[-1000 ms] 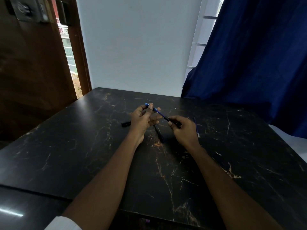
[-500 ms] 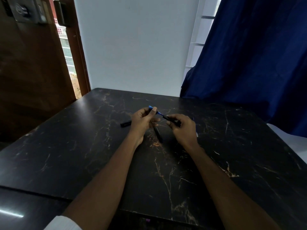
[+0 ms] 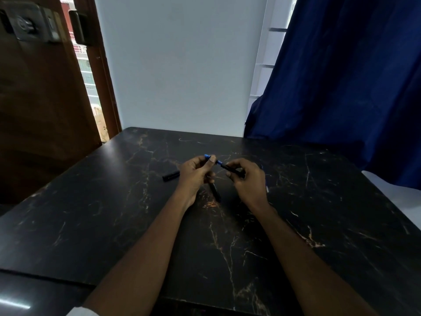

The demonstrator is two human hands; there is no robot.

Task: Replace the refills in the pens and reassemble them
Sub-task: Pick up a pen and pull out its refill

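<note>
Alignment is why you hold both parts raised above the desk and not lying on it: with each one in a hand, you can sight the thin blue refill straight into the mouth of the black pen barrel. Your left grip pinches the refill between thumb and curled fingers, close to the barrel, which I judge keeps the flexible stick from bowing as it feeds. Your right grip is closed round the barrel, steadying it as the receiving part.

Refill and barrel share one long axis, slanting from far-left down to near-right. The refill's free end pokes out past your left fingers, pointing away and to the left; its other end sits at the barrel's opening, and how deep it goes I cannot tell. The barrel's mouth faces left.

On the desk, a black cap lies just left of your left grip, and another black pen part lies between your wrists, waiting its turn
</note>
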